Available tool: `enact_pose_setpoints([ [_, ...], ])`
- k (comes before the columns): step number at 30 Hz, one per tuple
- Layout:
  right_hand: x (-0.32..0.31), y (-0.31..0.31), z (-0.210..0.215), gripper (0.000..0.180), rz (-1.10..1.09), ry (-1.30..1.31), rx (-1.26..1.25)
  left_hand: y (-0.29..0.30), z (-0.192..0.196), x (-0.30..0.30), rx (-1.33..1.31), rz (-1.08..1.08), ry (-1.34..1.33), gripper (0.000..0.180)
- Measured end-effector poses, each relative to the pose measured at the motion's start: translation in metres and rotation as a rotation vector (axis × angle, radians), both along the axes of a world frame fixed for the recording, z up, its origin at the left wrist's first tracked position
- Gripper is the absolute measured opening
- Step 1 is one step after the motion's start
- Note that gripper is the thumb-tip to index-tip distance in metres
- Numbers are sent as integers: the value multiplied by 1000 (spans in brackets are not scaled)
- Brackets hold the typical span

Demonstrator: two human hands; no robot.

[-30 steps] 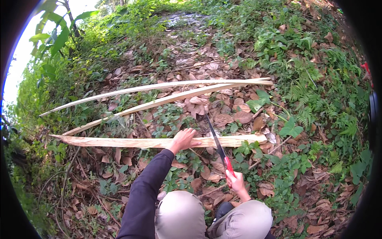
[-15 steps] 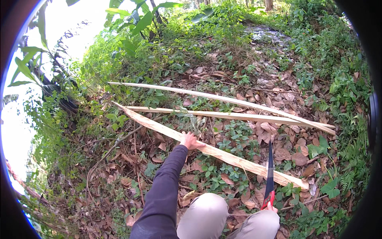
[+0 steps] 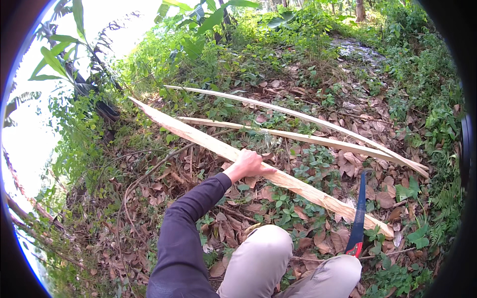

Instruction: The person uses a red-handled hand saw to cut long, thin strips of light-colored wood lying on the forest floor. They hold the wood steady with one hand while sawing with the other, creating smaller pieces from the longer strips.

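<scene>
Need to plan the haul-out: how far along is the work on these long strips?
Done: two pale strips lie on the leaves. In hand: the left hand grips a third strip mid-length, a dark blade with red handle beside the right knee. Left: that strip's near end looks ragged, likely untrimmed.

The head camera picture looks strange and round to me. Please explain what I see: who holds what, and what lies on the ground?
The camera sits on a person's head and looks down, so the wide lens bends the edges. The person crouches; the pale trousers are their knees. The left hand, in a dark sleeve, has its grip closed on a long split wooden strip that slants across the ground. Two more strips lie beyond it. A knife with a dark blade and red handle points up beside the right knee; the right hand is hidden. Dry leaves and green plants cover the ground.
</scene>
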State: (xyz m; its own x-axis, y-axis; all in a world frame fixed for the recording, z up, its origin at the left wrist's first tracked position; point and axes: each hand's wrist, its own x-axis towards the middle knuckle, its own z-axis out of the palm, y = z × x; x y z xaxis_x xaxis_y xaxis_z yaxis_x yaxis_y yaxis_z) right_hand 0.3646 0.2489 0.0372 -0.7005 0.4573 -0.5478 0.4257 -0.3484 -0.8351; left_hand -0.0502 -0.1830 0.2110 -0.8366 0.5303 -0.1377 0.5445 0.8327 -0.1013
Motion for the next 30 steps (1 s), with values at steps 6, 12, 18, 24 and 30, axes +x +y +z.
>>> enact_pose_setpoints([
  [6,13,-8,-1,52,52,11,-47,-58,-87,43,32,37,-46,97],
  [12,24,-12,-10,53,116,17,-114,-39,-108,28,25,86,-225,80],
  [18,16,-29,4,50,176,28,-207,104,-95,63,480,-408,-120,64],
  [24,9,-44,3,45,-39,30,-191,165,-130,68,32,-315,-373,89],
  [30,3,-41,34,61,-72,32,-54,171,-132,57,66,-324,-227,96],
])
